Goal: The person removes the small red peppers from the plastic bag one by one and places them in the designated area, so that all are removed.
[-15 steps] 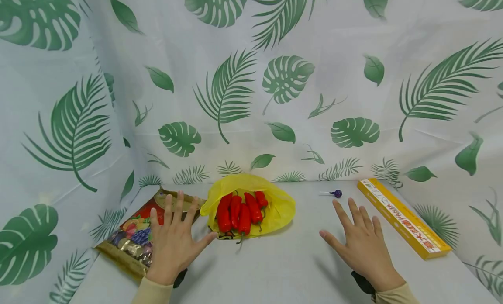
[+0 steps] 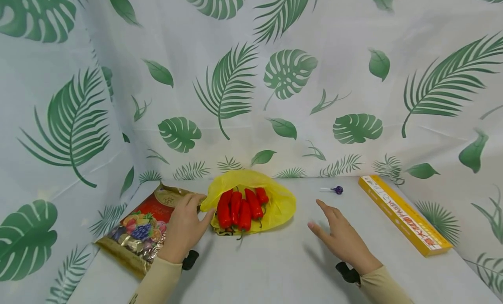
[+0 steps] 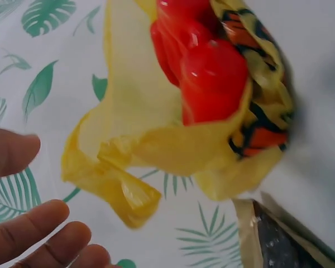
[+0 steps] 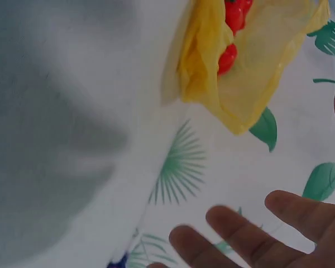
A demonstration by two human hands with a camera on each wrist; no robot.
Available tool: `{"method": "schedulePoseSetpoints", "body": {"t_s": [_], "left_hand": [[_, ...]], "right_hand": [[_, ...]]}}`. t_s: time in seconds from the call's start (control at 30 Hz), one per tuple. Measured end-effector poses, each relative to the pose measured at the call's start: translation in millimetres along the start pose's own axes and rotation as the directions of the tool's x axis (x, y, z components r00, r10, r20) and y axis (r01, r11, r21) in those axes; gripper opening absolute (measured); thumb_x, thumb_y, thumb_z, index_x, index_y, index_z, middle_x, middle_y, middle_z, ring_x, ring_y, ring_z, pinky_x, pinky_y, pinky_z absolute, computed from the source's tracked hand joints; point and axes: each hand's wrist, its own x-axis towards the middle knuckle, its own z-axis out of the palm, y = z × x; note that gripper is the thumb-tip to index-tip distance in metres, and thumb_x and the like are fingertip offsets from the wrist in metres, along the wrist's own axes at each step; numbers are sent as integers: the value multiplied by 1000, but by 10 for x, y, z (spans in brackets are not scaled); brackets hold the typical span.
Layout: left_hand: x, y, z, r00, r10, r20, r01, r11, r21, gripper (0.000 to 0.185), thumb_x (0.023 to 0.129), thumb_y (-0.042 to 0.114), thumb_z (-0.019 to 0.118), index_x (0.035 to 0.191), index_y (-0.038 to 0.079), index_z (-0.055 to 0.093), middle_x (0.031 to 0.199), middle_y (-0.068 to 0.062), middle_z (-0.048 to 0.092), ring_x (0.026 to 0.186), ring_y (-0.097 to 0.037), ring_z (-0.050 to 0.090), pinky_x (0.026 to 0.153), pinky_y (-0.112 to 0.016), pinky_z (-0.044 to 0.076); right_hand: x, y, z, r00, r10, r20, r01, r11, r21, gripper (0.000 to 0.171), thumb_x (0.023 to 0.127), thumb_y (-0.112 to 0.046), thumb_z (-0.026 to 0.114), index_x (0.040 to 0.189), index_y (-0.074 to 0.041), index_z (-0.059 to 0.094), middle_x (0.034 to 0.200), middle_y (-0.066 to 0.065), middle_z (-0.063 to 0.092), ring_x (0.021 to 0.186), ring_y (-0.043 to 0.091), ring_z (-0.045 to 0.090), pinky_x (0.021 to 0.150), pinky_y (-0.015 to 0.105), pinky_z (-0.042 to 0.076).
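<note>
So — left hand (image 2: 184, 229) near yellow bag (image 2: 280, 206)

Left sleeve (image 2: 158, 278), lower left of the yellow bag (image 2: 280, 208): light beige, long, close-fitting, small dark marking (image 2: 133, 298) on the part farthest from the bag. Right sleeve (image 2: 383, 283), lower right of the bag: same beige, creased cloth. Left black wrist piece (image 2: 190, 260) and right black wrist piece (image 2: 347, 272): rounded, dark, on bag-facing sides; finer details too small. Left hand (image 2: 184, 229), right hand (image 2: 342, 235) bare.
</note>
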Motion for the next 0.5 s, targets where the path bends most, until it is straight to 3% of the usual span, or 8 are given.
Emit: {"method": "schedulePoseSetpoints", "body": {"t_s": [0.13,0.27,0.37,0.5], "left_hand": [[98,50,55,1000,-15,-25,14,1000,-21,36,85,26,88,108,2,75,102,-15,74,91,-27,70,81,-42,62],[190,91,85,998,-66,10,67,997,-32,29,87,29,86,97,4,76,92,-12,75,82,-24,68,74,-38,62],[245,119,96,991,-118,65,120,993,-23,27,88,30,85,91,5,75,84,-10,74,74,-21,63,69,-35,58],[295,152,123,984,-140,113,141,990,1,26,86,29,86,86,6,74,77,-8,73,66,-18,59,63,-33,54]], "right_hand": [[141,-66,102,999,-24,-23,26,996,87,63,105,-49,56,152,-8,48,131,21,67,112,37,69,91,54,57],[362,-171,223,997,-51,-52,60,979,195,42,106,-40,59,131,-6,68,108,8,76,90,18,68,77,35,56],[564,-257,330,999,-26,-24,33,943,332,37,107,-37,59,123,-6,72,103,9,77,85,18,69,73,29,57],[849,-390,471,999,40,15,-43,887,460,32,106,-29,61,122,-2,71,104,17,77,85,26,73,72,29,62]]}}
